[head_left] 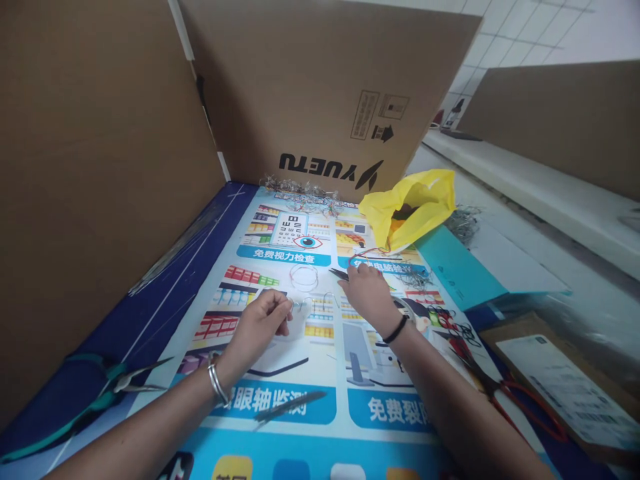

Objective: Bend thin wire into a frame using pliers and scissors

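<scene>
My left hand (pixel 267 315) is closed in a pinch on a thin wire (pixel 301 303), which runs out to the right of the fingertips. My right hand (pixel 369 293) lies farther forward, its fingers curled over a dark pointed tool (pixel 339 274). Only the tip of that tool shows, so its kind is hidden. Between and beyond both hands lies a loose coil of thin wire (pixel 304 277) on the printed sheet (pixel 325 373). A small bundle of thin dark strips (pixel 291 405) rests nearer to me.
Teal-handled pliers (pixel 107 387) lie with jaws apart at left. Red-handled scissors (pixel 500 387) are at right, beside a labelled cardboard package (pixel 575 387). A yellow bag (pixel 425 200) stands behind my right hand. Tangled wire scraps (pixel 300 190) line the tall cardboard wall (pixel 310 87).
</scene>
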Tool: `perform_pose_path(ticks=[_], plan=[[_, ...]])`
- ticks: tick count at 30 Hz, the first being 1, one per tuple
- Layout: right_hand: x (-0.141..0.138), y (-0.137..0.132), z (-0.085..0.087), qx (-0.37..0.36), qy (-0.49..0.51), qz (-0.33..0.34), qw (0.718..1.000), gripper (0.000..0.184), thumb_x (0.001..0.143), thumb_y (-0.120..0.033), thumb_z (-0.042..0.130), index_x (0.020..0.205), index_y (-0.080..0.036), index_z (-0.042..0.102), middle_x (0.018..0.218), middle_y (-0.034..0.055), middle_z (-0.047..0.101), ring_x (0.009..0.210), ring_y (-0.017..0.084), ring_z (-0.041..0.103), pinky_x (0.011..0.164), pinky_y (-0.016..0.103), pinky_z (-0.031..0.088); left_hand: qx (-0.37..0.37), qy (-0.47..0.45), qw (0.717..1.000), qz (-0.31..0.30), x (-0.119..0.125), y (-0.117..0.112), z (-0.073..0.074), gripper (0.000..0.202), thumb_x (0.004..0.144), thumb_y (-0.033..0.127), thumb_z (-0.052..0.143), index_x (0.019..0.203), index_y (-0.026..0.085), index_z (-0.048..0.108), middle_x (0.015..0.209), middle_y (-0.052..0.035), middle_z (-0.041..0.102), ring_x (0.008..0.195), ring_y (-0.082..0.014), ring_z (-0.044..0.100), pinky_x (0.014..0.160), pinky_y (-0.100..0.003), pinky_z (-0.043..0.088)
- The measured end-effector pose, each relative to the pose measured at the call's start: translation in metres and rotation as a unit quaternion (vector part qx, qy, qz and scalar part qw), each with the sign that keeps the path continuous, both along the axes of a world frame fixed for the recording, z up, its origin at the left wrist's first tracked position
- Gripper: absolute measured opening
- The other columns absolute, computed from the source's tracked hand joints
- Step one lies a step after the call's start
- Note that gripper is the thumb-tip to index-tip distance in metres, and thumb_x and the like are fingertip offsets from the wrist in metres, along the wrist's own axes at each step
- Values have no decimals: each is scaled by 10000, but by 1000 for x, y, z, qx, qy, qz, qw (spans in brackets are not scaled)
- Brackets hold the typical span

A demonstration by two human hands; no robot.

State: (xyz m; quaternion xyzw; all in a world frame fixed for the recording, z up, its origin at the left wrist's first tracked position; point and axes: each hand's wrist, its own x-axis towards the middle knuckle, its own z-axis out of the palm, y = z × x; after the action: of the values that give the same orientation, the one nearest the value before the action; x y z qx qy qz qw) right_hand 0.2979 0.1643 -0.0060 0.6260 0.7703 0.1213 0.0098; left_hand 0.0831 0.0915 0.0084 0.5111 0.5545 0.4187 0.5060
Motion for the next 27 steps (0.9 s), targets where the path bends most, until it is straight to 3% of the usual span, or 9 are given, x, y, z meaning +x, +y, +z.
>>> perform_pose_path(ticks=[12, 16, 19, 21, 23, 25, 27], plan=[[-7, -3, -10, 32, 27, 22, 999, 337, 887, -394, 407, 973, -105, 558, 977, 169, 554, 940, 288, 461, 773, 410, 301, 53, 75, 996, -3, -2, 0, -10, 179, 798, 309, 517, 663, 193, 502, 527, 56, 496, 447, -82, 462, 472, -190, 348], [-9, -7, -1, 35, 42, 39, 998, 322, 878, -375, 436, 954, -100, 586, 970, 169, 568, 959, 295, 455, 780, 405, 300, 64, 110, 992, -9, -2, -3, -11, 148, 805, 313, 509, 707, 203, 524, 570, 51, 520, 471, -93, 476, 488, -199, 359], [-17, -21, 12, 20, 84, 76, 993, 289, 908, -341, 385, 922, -150, 602, 928, 108, 597, 923, 234, 487, 761, 338, 330, 122, 170, 978, -26, -1, -6, -11, 127, 815, 294, 500, 731, 211, 548, 588, 44, 532, 521, -103, 483, 522, -204, 348], [-25, -35, 20, -79, 234, 143, 958, 323, 930, -325, 334, 820, -180, 601, 803, 41, 609, 786, 160, 526, 680, 265, 355, 171, 223, 959, -49, -1, -9, -12, 111, 823, 268, 489, 756, 210, 556, 624, 35, 552, 564, -111, 495, 550, -212, 345], [-32, -48, 23, -189, 358, 186, 895, 313, 920, -343, 359, 777, -191, 592, 716, -3, 597, 676, 122, 530, 600, 224, 357, 195, 263, 942, -74, -1, -11, -12, 110, 838, 243, 465, 792, 205, 557, 666, 26, 574, 594, -117, 508, 569, -221, 348], [-38, -58, 21, -244, 438, 202, 841, 265, 906, -316, 393, 793, -194, 600, 697, -19, 593, 648, 107, 527, 584, 206, 361, 196, 280, 935, -92, -1, -12, -13, 125, 855, 236, 439, 824, 199, 554, 693, 18, 590, 605, -119, 519, 575, -227, 352], [-41, -63, 16, -256, 488, 198, 810, 205, 886, -273, 429, 821, -197, 608, 703, -25, 593, 648, 102, 526, 586, 195, 369, 188, 281, 936, -99, -1, -13, -13, 132, 869, 246, 426, 847, 196, 546, 701, 14, 597, 610, -120, 526, 574, -229, 355]])
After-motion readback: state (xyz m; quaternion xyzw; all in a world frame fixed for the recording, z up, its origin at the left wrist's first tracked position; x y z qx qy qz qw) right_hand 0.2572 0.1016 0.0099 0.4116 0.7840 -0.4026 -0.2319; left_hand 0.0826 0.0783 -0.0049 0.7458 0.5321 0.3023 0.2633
